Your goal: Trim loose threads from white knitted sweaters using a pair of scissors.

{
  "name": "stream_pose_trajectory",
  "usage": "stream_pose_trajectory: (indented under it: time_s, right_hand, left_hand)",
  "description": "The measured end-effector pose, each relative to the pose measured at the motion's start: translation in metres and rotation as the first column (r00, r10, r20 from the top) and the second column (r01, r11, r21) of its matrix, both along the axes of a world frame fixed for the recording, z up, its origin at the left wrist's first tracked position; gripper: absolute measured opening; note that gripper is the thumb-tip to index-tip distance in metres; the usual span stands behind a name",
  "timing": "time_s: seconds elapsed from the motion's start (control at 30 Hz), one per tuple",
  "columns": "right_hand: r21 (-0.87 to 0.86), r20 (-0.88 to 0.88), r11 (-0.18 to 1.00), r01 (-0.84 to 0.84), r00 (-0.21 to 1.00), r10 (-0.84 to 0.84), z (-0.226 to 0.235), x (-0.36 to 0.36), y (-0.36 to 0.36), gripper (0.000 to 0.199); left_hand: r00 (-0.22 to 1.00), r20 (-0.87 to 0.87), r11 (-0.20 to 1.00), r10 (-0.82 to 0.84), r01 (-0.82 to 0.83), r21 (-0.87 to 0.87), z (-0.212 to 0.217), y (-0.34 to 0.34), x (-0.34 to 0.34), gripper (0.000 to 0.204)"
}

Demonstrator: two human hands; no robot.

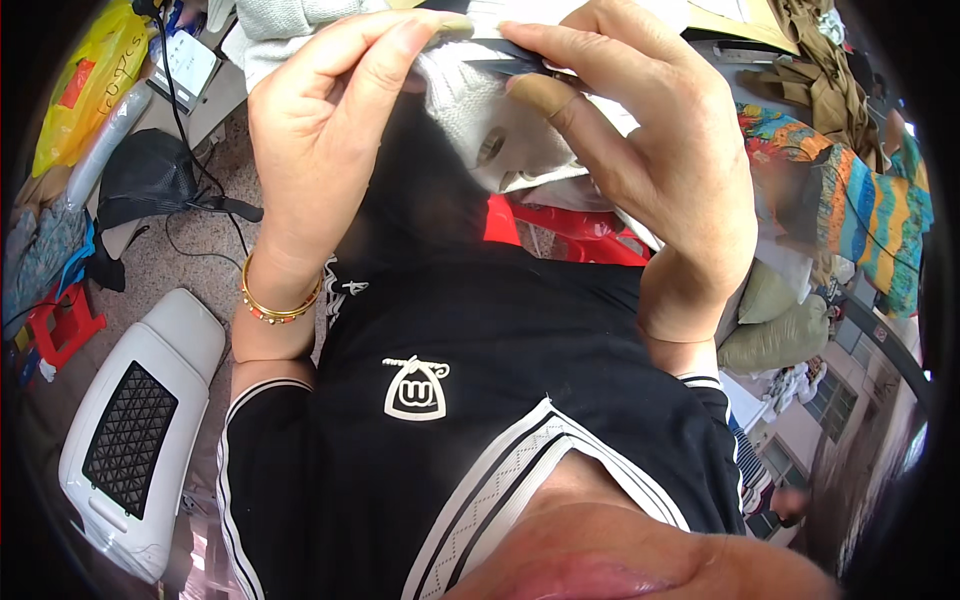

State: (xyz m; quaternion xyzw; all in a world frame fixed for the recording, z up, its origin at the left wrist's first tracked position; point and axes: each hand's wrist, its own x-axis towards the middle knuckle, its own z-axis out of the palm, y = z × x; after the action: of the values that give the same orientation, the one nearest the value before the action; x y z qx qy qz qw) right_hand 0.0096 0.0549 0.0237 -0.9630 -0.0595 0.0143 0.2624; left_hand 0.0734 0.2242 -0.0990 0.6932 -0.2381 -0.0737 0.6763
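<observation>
A pale knitted garment (462, 105) hangs below my hands at the top of the head view. Its upper edge is pinched between the thumb and forefinger of my left hand (335, 100). Small dark thread snips (505, 62) sit between the thumb and fingers of my right hand (650, 110), their narrow blades pointing left at the knit. A tan wrap covers the tip of my right thumb. Blades and cloth overlap there, so I cannot tell whether they touch. More pale knit cloth (275, 25) lies behind my left hand.
At left are a yellow plastic bag (90, 90), a black mesh cap (150, 172) with a dark cord, and a white case with a black lattice panel (135, 430). Red plastic (575, 225) shows beneath the knit. Patterned cloth (865, 215) and brown fabric (825, 75) heap at right.
</observation>
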Motion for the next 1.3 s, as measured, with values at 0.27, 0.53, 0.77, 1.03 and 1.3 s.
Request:
stream_pose_trajectory:
  time_s: [0.27, 0.53, 0.77, 1.03, 1.3]
  right_hand:
    - [0.142, -0.034, 0.984, 0.107, 0.994, -0.103, -0.001, 0.0, 0.005, 0.026]
    - [0.233, 0.041, 0.971, 0.053, 0.997, -0.065, -0.004, 0.0, -0.002, 0.027]
    - [0.24, 0.065, 0.969, 0.058, 0.995, -0.075, -0.003, -0.003, -0.005, 0.024]
    - [0.224, 0.14, 0.974, 0.023, 0.989, -0.056, -0.011, -0.003, -0.006, 0.022]
    - [0.24, 0.191, 0.969, -0.06, 0.981, 0.013, -0.024, 0.003, -0.012, 0.023]
  left_hand:
    - [0.977, 0.164, 0.978, 0.133, -0.102, -0.183, -0.005, -0.007, -0.002, 0.016]
    - [0.965, 0.219, 0.976, 0.142, -0.1, -0.193, -0.006, -0.007, -0.003, 0.016]
    - [0.973, 0.187, 0.977, 0.135, -0.099, -0.19, -0.004, -0.009, -0.004, 0.017]
    - [0.984, 0.123, 0.978, 0.126, -0.103, -0.184, -0.001, -0.011, -0.007, 0.017]
    - [0.998, 0.016, 0.983, 0.058, -0.054, -0.175, -0.005, -0.003, -0.003, 0.018]
